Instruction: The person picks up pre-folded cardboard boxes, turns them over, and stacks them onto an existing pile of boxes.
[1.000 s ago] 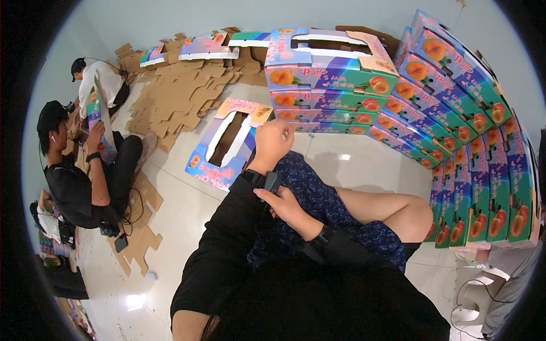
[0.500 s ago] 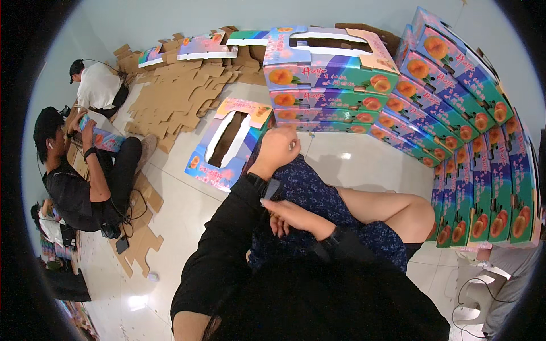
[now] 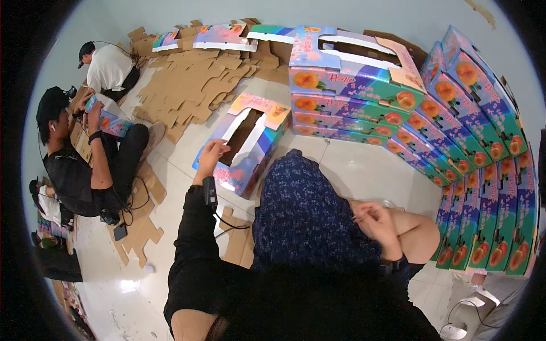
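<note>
Fruit-print carton (image 3: 253, 145) on floor (image 3: 352, 165), right at our left grip (image 3: 212, 154); whether fingers clasp edge, we cannot tell. Our right grip (image 3: 378, 224), loosely parted, near knee (image 3: 424, 232).

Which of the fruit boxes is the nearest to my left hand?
The lone box on the floor, partly hidden by your left hand; the stacked boxes on the right and the co-worker's box are farther.

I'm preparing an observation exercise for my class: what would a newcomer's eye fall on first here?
Probably the bright, fruit-printed stacked cartons, ranged from straight ahead round to the right. Next, a single carton with a slotted top, nearer the person, the left hand at its left edge. Then flat brown cardboard sprawled beyond it, toward the left.
</note>
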Demonstrator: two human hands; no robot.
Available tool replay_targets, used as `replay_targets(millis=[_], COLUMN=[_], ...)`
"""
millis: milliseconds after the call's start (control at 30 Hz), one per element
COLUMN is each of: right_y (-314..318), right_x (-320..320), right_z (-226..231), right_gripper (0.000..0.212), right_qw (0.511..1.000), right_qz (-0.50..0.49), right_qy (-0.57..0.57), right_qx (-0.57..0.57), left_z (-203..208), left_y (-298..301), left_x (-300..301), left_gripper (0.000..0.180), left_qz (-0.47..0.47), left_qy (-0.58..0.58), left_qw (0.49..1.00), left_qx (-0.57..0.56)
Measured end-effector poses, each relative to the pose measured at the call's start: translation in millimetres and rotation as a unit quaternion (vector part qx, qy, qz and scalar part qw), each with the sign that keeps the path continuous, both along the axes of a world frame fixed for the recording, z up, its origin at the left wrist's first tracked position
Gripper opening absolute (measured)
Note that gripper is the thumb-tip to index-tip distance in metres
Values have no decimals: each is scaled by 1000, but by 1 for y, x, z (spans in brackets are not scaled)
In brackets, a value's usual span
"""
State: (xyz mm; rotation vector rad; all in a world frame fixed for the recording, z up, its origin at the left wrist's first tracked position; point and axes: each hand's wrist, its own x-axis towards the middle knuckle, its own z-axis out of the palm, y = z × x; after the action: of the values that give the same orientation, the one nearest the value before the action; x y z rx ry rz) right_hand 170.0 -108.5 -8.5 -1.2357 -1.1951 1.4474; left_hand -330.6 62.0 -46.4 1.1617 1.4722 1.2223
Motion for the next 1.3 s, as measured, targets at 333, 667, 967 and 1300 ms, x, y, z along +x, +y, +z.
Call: replay_targets(millis=[333, 667, 967, 1300], right_y=[175, 331, 289, 192], right_x=[25, 2, -6, -80], right_z=[153, 167, 162, 149], right_gripper=[56, 110, 97, 97], right_qw=[727, 679, 634, 557], right_qz=[-192, 72, 6, 53], right_qy=[-501, -668, -657, -594], right_qx=[429, 297, 409, 578], left_z=[-91, -85, -83, 76], left_y=[-27, -31, -35, -67], left_x=[20, 19, 24, 69], left_gripper=[55, 56, 65, 63], left_qz=[177, 142, 105, -46], left_qy=[506, 533, 520, -139], left_qw=[836, 830, 845, 985], left_qx=[121, 82, 68, 90])
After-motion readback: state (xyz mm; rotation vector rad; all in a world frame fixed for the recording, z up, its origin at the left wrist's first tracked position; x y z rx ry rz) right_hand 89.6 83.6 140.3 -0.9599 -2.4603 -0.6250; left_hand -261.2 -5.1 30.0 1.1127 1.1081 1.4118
